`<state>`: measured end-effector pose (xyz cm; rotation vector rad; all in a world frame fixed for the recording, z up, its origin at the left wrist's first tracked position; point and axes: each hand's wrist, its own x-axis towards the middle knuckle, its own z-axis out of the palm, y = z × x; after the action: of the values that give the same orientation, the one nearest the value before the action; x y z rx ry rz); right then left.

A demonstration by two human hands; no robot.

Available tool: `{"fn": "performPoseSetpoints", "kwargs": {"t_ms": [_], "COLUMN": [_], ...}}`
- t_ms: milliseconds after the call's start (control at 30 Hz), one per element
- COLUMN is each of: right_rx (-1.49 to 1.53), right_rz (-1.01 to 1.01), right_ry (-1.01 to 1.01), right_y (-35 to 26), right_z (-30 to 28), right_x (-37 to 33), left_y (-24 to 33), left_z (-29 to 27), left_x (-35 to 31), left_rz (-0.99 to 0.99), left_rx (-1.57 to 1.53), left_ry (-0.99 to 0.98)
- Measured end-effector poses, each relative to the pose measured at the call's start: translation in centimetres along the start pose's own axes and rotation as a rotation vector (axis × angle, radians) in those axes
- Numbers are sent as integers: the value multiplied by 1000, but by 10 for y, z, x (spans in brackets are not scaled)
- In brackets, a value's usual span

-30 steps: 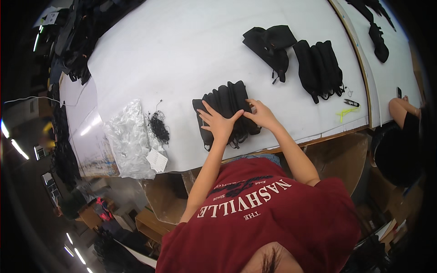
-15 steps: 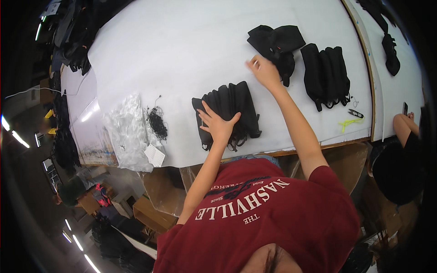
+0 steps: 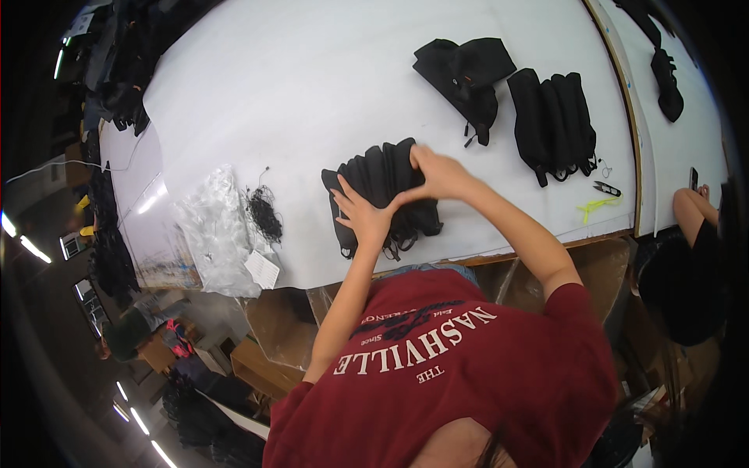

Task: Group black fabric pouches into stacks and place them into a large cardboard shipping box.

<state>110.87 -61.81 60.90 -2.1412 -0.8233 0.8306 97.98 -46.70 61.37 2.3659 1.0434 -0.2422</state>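
Head view, looking down: a stack of black fabric pieces (image 3: 384,195) lies on the white tabletop (image 3: 312,93) near its front edge. The left hand (image 3: 363,218) rests flat on the stack's near side, fingers spread wide. The right hand (image 3: 438,173) curls over the far right corner, fingers narrow, seemingly pinching the top piece. Pressing evenly should keep the layers square. Beyond the right fingers lies a black bag (image 3: 464,74); left of the left fingers, a clear plastic bag (image 3: 218,230)

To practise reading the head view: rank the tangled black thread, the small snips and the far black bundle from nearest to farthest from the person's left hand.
From the left hand:
1. tangled black thread, on its left.
2. far black bundle, up and right.
3. small snips, far right near the table edge.
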Motion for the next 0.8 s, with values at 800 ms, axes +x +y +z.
{"fn": "performPoseSetpoints", "kwargs": {"t_ms": [800], "right_rx": [36], "right_rz": [274], "right_ry": [613], "right_y": [47], "right_z": [109], "right_x": [-37], "left_y": [-13], "left_z": [-5], "left_x": [8], "left_rz": [41], "left_rx": [-79], "left_ry": [-16]}}
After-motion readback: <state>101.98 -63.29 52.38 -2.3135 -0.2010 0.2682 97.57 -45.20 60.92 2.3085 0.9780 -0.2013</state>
